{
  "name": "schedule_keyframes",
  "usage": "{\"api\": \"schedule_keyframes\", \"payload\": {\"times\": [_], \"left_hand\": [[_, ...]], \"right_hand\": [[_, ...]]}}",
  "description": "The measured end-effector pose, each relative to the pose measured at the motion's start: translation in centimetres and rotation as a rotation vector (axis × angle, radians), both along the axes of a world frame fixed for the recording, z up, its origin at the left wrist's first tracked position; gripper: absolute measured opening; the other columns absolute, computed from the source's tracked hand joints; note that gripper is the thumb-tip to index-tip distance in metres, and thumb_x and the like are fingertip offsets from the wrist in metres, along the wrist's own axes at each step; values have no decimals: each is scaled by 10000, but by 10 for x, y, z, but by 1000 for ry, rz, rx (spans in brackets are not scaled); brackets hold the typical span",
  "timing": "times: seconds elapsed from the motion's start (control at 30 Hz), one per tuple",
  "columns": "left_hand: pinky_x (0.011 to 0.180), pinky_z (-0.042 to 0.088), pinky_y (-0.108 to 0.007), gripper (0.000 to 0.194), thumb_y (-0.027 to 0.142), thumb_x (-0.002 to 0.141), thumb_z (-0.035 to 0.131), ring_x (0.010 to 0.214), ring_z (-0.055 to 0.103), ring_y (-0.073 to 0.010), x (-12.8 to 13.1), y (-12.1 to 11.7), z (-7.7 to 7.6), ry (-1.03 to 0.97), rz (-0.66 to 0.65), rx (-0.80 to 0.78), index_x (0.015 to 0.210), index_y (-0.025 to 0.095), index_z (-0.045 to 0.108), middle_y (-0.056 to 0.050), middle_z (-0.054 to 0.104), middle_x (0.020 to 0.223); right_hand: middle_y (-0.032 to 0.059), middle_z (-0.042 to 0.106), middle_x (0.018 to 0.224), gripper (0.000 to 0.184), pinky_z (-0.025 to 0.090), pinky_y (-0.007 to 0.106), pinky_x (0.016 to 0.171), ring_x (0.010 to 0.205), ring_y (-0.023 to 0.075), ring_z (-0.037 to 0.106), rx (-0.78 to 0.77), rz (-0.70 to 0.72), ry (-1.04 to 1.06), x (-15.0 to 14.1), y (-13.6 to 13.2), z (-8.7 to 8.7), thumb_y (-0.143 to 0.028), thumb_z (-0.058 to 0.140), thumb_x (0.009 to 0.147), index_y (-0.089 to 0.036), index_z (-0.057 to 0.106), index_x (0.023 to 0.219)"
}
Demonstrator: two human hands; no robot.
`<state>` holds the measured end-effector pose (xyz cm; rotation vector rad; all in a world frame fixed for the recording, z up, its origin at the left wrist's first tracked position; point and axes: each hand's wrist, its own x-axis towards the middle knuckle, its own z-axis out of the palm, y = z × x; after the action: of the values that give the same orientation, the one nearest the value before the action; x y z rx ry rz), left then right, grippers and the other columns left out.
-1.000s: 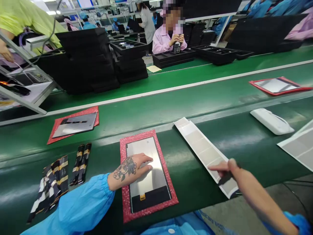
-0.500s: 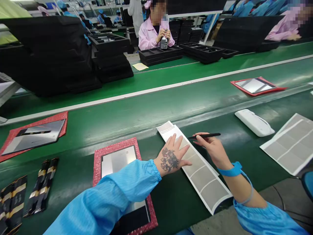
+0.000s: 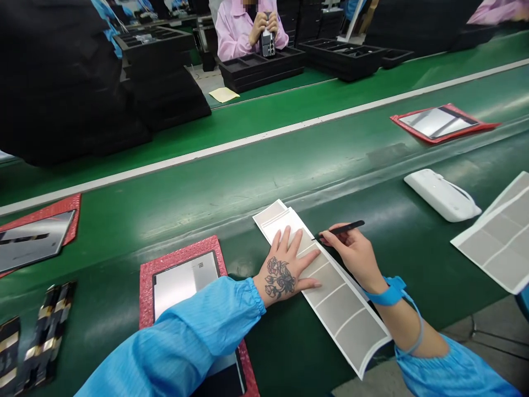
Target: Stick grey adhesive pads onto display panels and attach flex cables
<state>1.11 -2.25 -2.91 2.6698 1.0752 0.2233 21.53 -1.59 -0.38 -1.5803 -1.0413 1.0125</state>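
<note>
My left hand (image 3: 283,270) lies with its fingers spread on a long white-edged sheet of grey labels (image 3: 330,298), pressing on its upper part. In my right hand (image 3: 353,253) is a pair of black tweezers (image 3: 349,226), its thin tip at the sheet's right edge, close to my left fingers. Whether the tip has hold of a label I cannot tell. Another sheet shows partly from under the top one. Left of my hands, beneath my left sleeve, a flat screen panel (image 3: 185,284) rests on red bubble wrap (image 3: 147,292), partly hidden.
Black strips (image 3: 45,336) lie at the left, near another panel (image 3: 41,242) on red wrap. To the right are a white case (image 3: 442,194), more label sheets (image 3: 496,242) and a wrapped panel (image 3: 440,122). Across the bench, a person in pink (image 3: 231,33) holds a device over black trays (image 3: 264,69).
My view has tilted down and shifted. The tweezers' tip has moved left and down, onto the sheet's edge. My left hand stays flat on the sheet.
</note>
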Motion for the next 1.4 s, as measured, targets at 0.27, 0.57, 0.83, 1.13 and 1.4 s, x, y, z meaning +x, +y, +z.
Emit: {"api": "schedule_keyframes", "payload": {"times": [0.27,0.57,0.83,1.13,1.4], "left_hand": [[1248,277,-729,829,820,885,560,1581,312,-502,0,-2,-5,-37,10,0,1554,330,554,-185,394,1710],[1002,539,-429,329,173,1033,464,1167,662,-306,-5,53,55,104,146,-165,1225,161,732,-166,701,1201],[843,535,-308,465,86,943,568,1044,716,-250,-13,89,60,154,69,-261,1369,235,684,-101,695,1215],[1034,555,-386,567,67,953,506,1183,685,-262,-38,53,73,-43,90,-204,1502,197,564,-133,695,1289],[763,539,-310,303,433,1000,557,783,658,-180,-160,-109,91,-497,491,-586,841,210,687,-22,717,818]], "right_hand": [[24,761,753,693,675,395,745,752,250,775,-26,17,95,0,7,0,-807,922,500,-236,678,808],[21,756,731,618,658,426,708,699,262,747,84,54,-84,-4,1,5,-829,855,603,-269,697,807],[56,781,792,431,632,404,644,668,268,733,222,226,-286,-21,-43,49,-710,837,732,-285,777,773],[89,778,697,513,561,320,424,542,233,671,103,-4,-120,-27,-107,104,-696,935,550,-245,754,714],[93,794,718,383,571,296,381,495,230,670,-2,25,101,-83,-158,80,-573,971,576,-271,769,697]]}}
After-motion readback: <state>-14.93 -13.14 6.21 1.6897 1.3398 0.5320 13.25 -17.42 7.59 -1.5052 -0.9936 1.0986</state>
